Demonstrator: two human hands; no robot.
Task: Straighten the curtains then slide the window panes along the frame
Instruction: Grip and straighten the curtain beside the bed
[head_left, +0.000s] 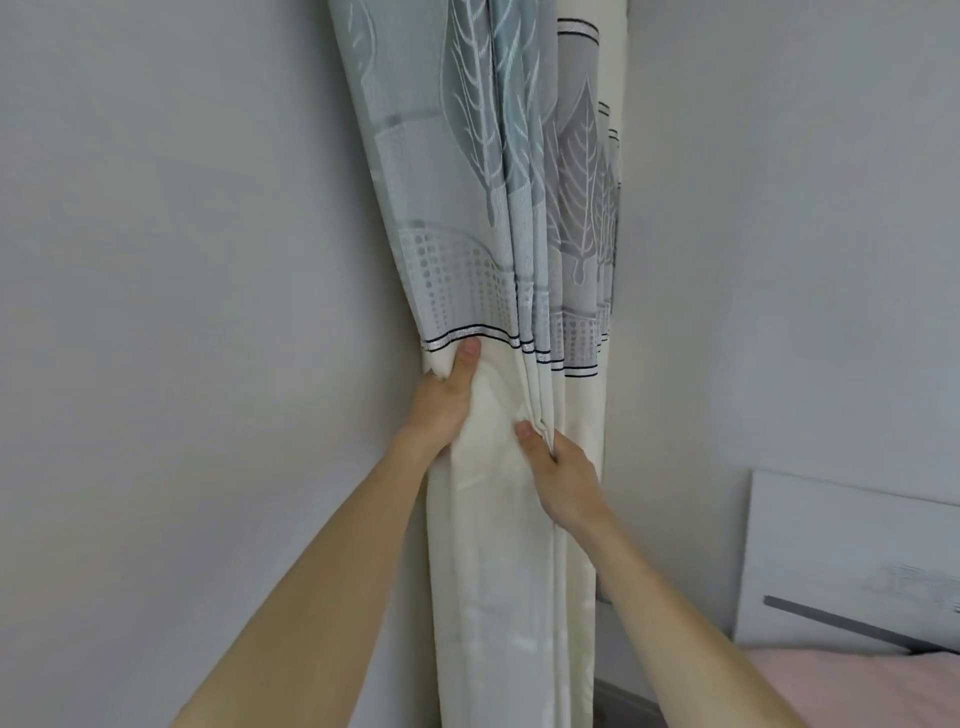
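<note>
1. Head view: the curtain (498, 218) hangs bunched in the room corner, and no window is visible.
2. The left hand (447, 400) and the right hand (563, 473) are both closed on its cream folds.
3. Straightening seems unfinished; sliding the panes remains.

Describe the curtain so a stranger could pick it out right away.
Look to the room corner where two pale walls meet. The curtain hangs bunched there, gripped by the left hand and right hand. Only it has grey-blue leaf prints above dark stripes, cream below.
</note>
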